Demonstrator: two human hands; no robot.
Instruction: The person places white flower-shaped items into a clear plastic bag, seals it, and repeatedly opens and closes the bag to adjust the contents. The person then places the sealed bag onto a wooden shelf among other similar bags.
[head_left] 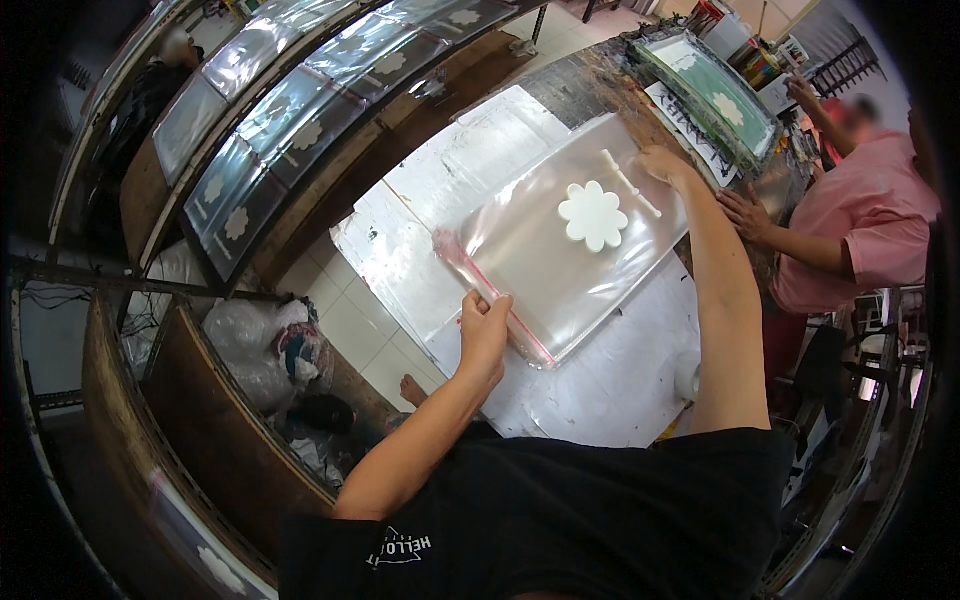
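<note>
A stack of clear plastic bags (510,250) lies in front of me, with a white flower shape (593,216) and a thin white strip of print (632,184) showing on the top one. Along its near left side runs a folded flap with a red line (490,283). My left hand (485,330) is closed on that flap, thumb on top. Reaching to the far right corner, my right hand (662,165) has its fingers bent at the bags' edge and seems to grip it; the fingertips are partly hidden.
White sheeting (440,180) covers the worktable under the bags. At the far right stands a green screen-printing frame (710,95), beside a co-worker in a pink shirt (870,220). Drying racks (300,130) with printed bags rise on the left. A white cup-like object (688,376) sits near my right forearm.
</note>
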